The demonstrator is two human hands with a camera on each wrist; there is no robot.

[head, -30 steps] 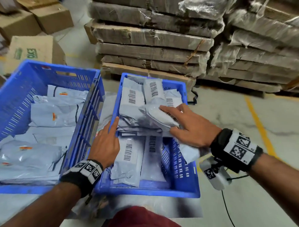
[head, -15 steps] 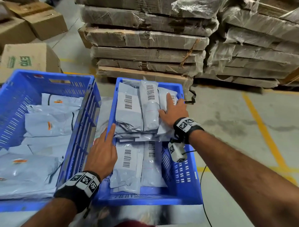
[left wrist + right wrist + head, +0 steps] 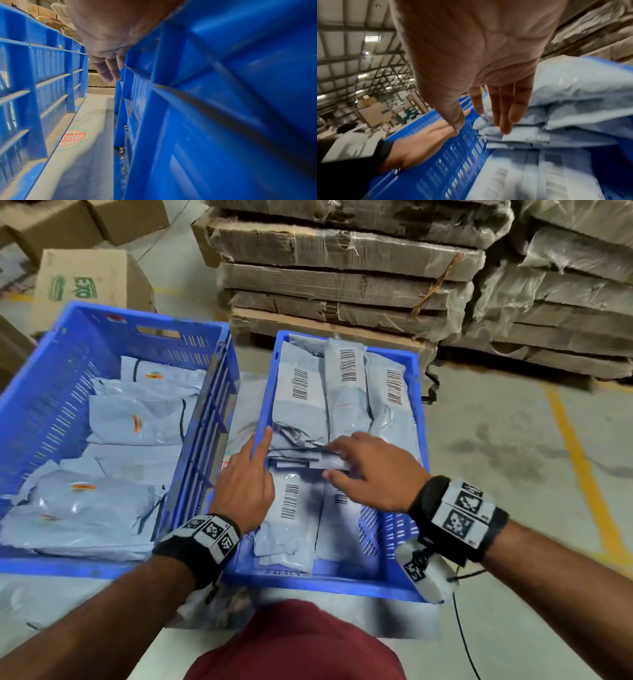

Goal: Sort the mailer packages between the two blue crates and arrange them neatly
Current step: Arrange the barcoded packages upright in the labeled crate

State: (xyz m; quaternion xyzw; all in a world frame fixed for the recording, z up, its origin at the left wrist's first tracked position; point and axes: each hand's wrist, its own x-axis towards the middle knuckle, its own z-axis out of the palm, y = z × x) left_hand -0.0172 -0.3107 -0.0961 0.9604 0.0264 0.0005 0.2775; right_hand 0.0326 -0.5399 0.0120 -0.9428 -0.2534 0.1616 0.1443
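Note:
Two blue crates stand side by side. The larger left crate [image 3: 102, 344] holds grey mailers with orange marks [image 3: 137, 419]. In the smaller right crate [image 3: 308, 585], barcoded grey mailers [image 3: 346, 392] are stacked in the far half and more mailers [image 3: 291, 515] lie flat in the near half. My left hand [image 3: 246, 484] rests on that crate's left rim, index finger stretched along it; the left wrist view shows the hand [image 3: 109, 65] on the rim. My right hand [image 3: 370, 474] hovers mid-crate, straight fingers [image 3: 503, 115] touching the near ends of the stacked mailers.
Plastic-wrapped bundles of flat cardboard [image 3: 342, 268] are piled just behind the crates. A cardboard box [image 3: 89, 282] stands at the back left. A yellow floor line [image 3: 579, 467] runs on the right. A narrow gap with a round sticker [image 3: 73, 136] separates the crates.
My right hand laid a mailer on the right side of the stack, then drew back toward me to the stack's near ends. My left hand stayed on the rim.

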